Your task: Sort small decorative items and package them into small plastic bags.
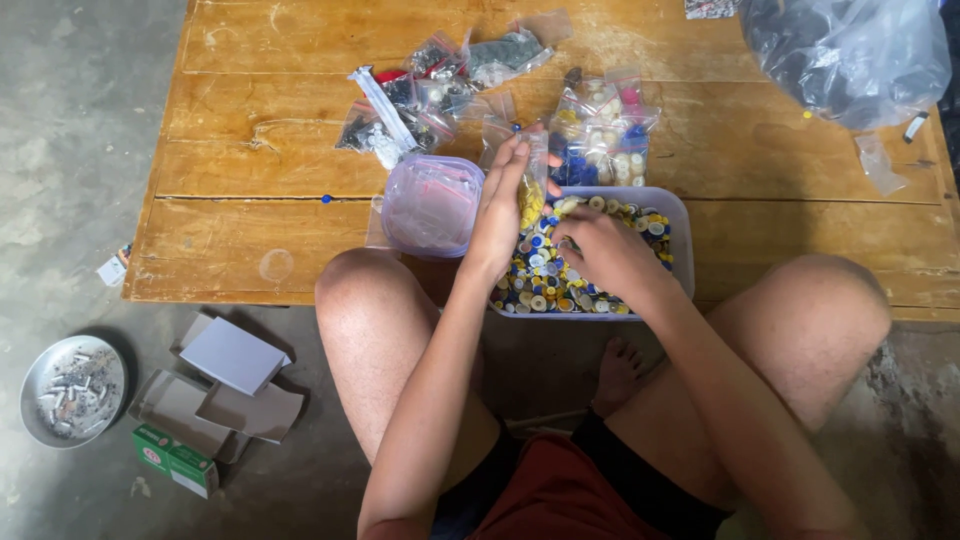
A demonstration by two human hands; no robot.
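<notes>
A low wooden table [260,215] stands in front of my knees. A clear rectangular tub [683,232] at its near edge is full of small blue, yellow and white buttons [535,285]. My left hand [503,205] holds a small clear bag with yellow buttons [531,200] upright over the tub's left end. My right hand [600,252] is down among the buttons in the tub, fingers curled on them.
A round lidded plastic container [431,204] sits left of the tub. Several small filled bags [600,130] lie behind, and a big clear bag of dark items [850,55] at the far right. On the floor left are cardboard boxes [232,355] and a metal dish [73,389].
</notes>
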